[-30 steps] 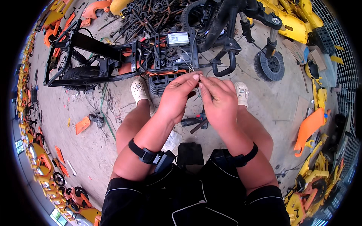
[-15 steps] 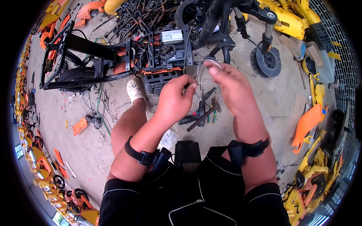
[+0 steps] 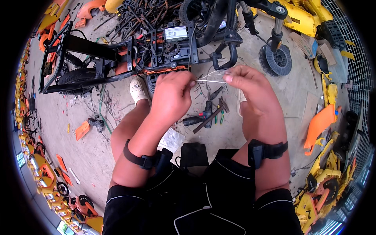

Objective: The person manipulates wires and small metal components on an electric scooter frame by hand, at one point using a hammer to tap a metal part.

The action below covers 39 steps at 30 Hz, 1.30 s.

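Note:
Several thin white strands (image 3: 212,81), like cord or cable ties, stretch in a narrow loop between my hands; their exact kind cannot be made out. My left hand (image 3: 171,93) pinches one end with thumb and fingers, its back turned up. At the other end, my right hand (image 3: 250,83) grips the strands between thumb and forefinger. Just beyond both hands lies a stripped black vehicle frame (image 3: 129,76) with a silver box (image 3: 176,33) on top. Under the hands, on the floor, are a power drill (image 3: 207,111) and a hammer (image 3: 209,119).
Far off lies a heap of rusty metal parts (image 3: 137,19). A wheel disc (image 3: 278,60) hangs at the frame's right. Orange and yellow body panels (image 3: 322,123) line the right side. Near my feet are a white plastic bag (image 3: 172,139) and an orange piece (image 3: 82,130).
My hands have moved apart, the left one leftward and the right one rightward and slightly nearer. The white strands between them are now drawn out longer.

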{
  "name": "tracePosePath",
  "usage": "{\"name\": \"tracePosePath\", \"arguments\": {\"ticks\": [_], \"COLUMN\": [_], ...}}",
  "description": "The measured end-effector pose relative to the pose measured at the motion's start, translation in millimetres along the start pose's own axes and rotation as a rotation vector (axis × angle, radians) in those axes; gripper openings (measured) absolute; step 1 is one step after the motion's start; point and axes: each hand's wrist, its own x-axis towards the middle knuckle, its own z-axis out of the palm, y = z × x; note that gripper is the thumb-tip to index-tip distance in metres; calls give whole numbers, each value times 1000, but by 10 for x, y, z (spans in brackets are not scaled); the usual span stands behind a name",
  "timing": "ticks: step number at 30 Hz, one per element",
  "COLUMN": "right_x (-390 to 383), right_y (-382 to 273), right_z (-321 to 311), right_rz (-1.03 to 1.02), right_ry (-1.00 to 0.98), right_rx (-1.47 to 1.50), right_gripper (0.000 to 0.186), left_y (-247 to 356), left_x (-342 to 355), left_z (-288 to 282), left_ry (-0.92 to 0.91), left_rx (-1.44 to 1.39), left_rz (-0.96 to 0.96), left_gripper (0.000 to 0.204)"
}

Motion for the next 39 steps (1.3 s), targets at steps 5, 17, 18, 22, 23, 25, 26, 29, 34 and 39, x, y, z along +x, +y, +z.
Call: {"name": "tracePosePath", "arguments": {"ticks": [5, 17, 18, 22, 23, 25, 26, 29, 34, 39], "right_x": [-45, -9, 4, 34, 34, 34, 34, 57, 59, 63], "right_y": [146, 106, 126, 184, 191, 202, 206, 231, 229, 207], "right_z": [-118, -113, -113, -60, -34, -4, 1, -15, 48, 59], "right_rz": [110, -30, -30, -88, -89, -99, -109, -141, -179, -210], "right_ry": [-98, -65, -81, -180, -172, -166, -170, -181, -130, -111], "right_rx": [-205, 491, 543, 736, 773, 822, 833, 852, 897, 929], "right_gripper": [16, 14, 14, 19, 20, 22, 22, 20, 19, 18], "left_y": [-60, -22, -11, -3, -3, 0, 2, 17, 18, 6], "left_x": [50, 27, 31, 35, 35, 41, 45, 63, 81, 89], "left_z": [-109, -103, -119, -127, -119, -103, -101, -91, -53, -67], "left_ry": [13, -34, -36, -8, 1, 18, 15, 10, 33, -7], "left_rx": [30, -256, -245, -250, -262, -285, -286, -288, -296, -279], "left_rz": [105, 104, 94, 92, 92, 95, 90, 86, 100, 51], "left_gripper": [7, 8, 9, 8, 8, 8, 8, 8, 8, 7]}}
